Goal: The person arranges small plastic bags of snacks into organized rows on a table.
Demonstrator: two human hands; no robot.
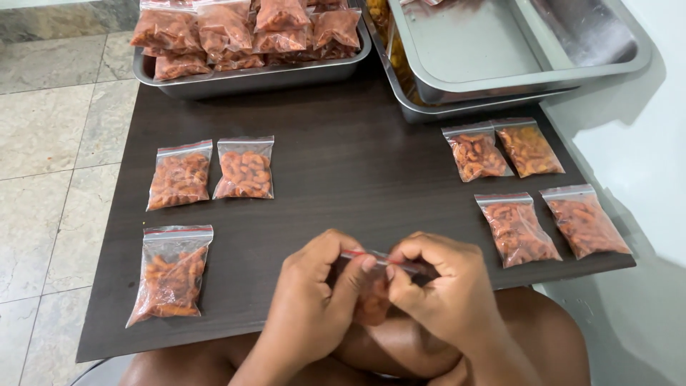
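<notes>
Both hands are pinching the zip strip of a small snack bag [373, 297] above the counter [343, 179] edge: left hand [314, 300] and right hand [436, 286] fingertips closed on it; pressing evenly along the strip should seal best.

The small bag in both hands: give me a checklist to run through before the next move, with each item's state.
1. Both hands on the small bag: left hand and right hand pinch its top edge: ok.
2. Seal fully closed: cannot tell, fingers cover it.
3. Free room on the dark table: ok.
4. Seven filled bags lie flat, apart: ok.
5. Tray of packed bags sits fully on the table: ok.
</notes>
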